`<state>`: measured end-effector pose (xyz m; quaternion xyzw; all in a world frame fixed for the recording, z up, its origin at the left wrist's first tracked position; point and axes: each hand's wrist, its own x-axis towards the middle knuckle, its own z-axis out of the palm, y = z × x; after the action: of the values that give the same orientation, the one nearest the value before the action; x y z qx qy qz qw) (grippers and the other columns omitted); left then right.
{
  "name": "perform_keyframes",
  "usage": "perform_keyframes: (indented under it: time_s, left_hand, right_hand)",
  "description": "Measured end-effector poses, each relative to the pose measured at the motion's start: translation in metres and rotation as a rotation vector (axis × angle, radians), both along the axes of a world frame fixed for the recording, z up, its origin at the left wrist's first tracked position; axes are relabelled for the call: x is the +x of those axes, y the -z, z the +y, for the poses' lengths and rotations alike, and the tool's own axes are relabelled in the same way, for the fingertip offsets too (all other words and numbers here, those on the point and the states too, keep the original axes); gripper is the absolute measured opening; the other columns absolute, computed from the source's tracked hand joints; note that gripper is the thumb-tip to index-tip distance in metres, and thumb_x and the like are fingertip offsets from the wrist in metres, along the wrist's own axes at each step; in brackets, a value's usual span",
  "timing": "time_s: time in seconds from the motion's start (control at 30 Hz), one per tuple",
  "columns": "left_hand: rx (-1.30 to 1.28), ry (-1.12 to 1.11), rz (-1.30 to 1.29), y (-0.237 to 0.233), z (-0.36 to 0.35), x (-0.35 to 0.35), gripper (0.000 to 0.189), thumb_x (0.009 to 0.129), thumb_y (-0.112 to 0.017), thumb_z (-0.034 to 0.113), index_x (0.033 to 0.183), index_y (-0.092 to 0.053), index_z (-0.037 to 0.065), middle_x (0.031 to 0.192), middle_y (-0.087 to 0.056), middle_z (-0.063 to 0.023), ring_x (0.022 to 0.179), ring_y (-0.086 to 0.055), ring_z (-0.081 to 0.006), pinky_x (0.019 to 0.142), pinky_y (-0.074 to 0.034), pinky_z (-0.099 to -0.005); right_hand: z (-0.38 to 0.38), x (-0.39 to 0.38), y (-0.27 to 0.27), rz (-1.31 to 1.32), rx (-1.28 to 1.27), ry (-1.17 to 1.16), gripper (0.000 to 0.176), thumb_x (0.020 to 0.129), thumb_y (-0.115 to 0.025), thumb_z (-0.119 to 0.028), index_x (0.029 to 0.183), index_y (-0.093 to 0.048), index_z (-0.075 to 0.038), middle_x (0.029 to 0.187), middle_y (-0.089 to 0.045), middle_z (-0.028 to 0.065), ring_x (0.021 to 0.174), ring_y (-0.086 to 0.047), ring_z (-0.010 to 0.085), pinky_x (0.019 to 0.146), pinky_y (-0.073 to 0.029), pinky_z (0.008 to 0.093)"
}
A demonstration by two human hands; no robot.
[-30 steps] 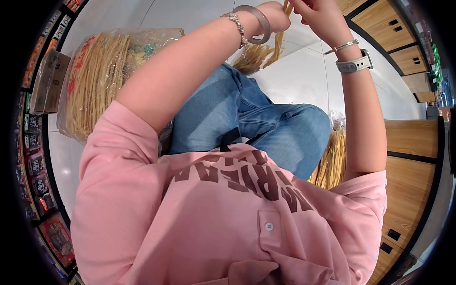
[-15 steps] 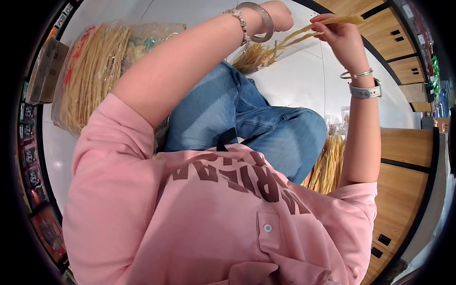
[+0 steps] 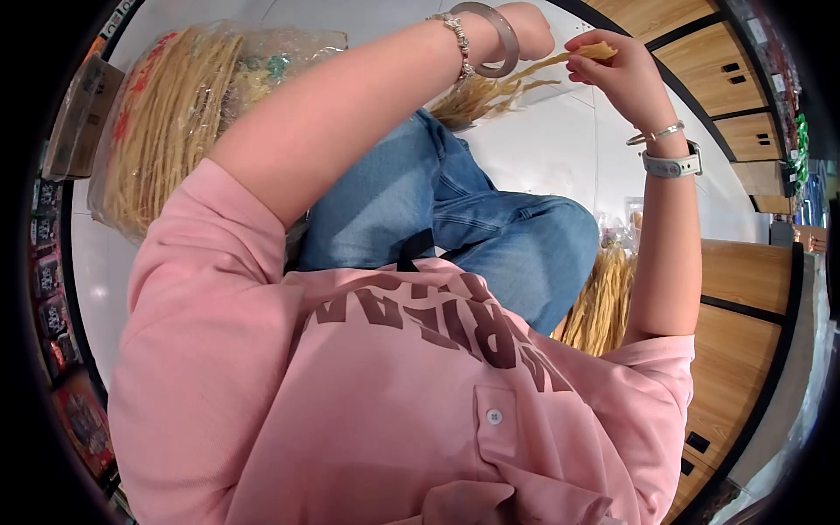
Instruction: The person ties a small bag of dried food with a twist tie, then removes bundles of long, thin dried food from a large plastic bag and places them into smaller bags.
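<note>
My right hand (image 3: 619, 70) pinches a long yellow dried bean curd stick (image 3: 598, 52) between thumb and fingers. The stick slants down left toward a loose bundle of bean curd sticks (image 3: 472, 103) on the floor, partly behind my left forearm. A second strand from the bundle ends free below my right hand. My left hand (image 3: 528, 31), with a grey bangle (image 3: 510, 39) at the wrist, is curled just left of the right hand. Its fingers face away, so whatever they hold is hidden.
A large clear plastic bag of bean curd sticks (image 3: 171, 131) lies left, beside a cardboard box (image 3: 86, 118). More sticks (image 3: 604, 297) lie by my right knee. Wooden cabinets (image 3: 744, 350) line the right side, and shelves of packets (image 3: 51, 262) the left. My jeans-clad legs (image 3: 376, 197) are folded on the floor.
My right hand has shifted slightly left, closer to my left hand. Less of the stick shows past its fingers, and the lower strand no longer reaches it. My left hand moved slightly right.
</note>
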<state>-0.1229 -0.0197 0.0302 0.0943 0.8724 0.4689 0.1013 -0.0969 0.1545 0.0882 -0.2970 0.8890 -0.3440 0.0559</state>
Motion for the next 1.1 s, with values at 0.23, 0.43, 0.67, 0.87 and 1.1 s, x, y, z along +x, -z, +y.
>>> perform_keyframes:
  time_s: [0.23, 0.43, 0.67, 0.87, 1.1]
  left_hand:
    - [-0.258, 0.088, 0.123, -0.021, 0.013, 0.023, 0.055, 0.071, -0.05, 0.004, 0.126, -0.05, 0.0, 0.102, -0.064, -0.0155, 0.089, -0.061, -0.0213, 0.077, -0.048, -0.0294]
    - [-0.122, 0.047, 0.047, -0.012, 0.023, 0.034, 0.05, 0.075, -0.053, 0.003, 0.124, -0.049, -0.005, 0.115, -0.058, -0.023, 0.105, -0.059, -0.0275, 0.089, -0.045, -0.0301]
    - [-0.119, 0.18, 0.049, -0.014, 0.018, 0.045, 0.054, 0.075, -0.056, 0.004, 0.127, -0.046, -0.005, 0.112, -0.059, -0.0235, 0.099, -0.061, -0.027, 0.082, -0.048, -0.0307]
    - [-0.145, 0.171, 0.024, -0.008, 0.024, 0.044, 0.06, 0.073, -0.061, 0.006, 0.129, -0.044, -0.004, 0.115, -0.058, -0.0234, 0.103, -0.06, -0.0276, 0.086, -0.047, -0.0307]
    - [-0.156, 0.125, 0.053, -0.011, 0.018, 0.039, 0.055, 0.074, -0.055, 0.004, 0.128, -0.046, -0.003, 0.119, -0.055, -0.0241, 0.11, -0.056, -0.0294, 0.093, -0.044, -0.0304]
  right_hand:
    - [-0.021, -0.035, 0.052, -0.014, 0.603, -0.01, 0.021, 0.073, -0.068, -0.018, 0.09, -0.069, -0.005, 0.086, -0.067, 0.0143, 0.082, -0.063, 0.0285, 0.075, -0.049, 0.0352]
    - [-0.024, -0.052, 0.089, 0.122, 0.723, -0.193, 0.022, 0.074, -0.067, -0.018, 0.093, -0.068, -0.005, 0.09, -0.066, 0.0149, 0.085, -0.063, 0.0291, 0.077, -0.049, 0.0358]
    - [-0.024, -0.044, 0.091, 0.122, 0.661, -0.238, 0.023, 0.075, -0.066, -0.017, 0.094, -0.066, -0.005, 0.091, -0.066, 0.015, 0.087, -0.062, 0.0293, 0.078, -0.048, 0.036]
    - [-0.029, -0.036, 0.1, 0.157, 0.611, -0.293, 0.024, 0.075, -0.065, -0.016, 0.096, -0.066, -0.005, 0.093, -0.066, 0.0152, 0.088, -0.061, 0.0294, 0.079, -0.048, 0.0362]
    - [-0.032, -0.037, 0.086, 0.07, 0.62, -0.312, 0.024, 0.076, -0.064, -0.015, 0.098, -0.065, -0.005, 0.094, -0.065, 0.0153, 0.09, -0.061, 0.0296, 0.08, -0.047, 0.0365]
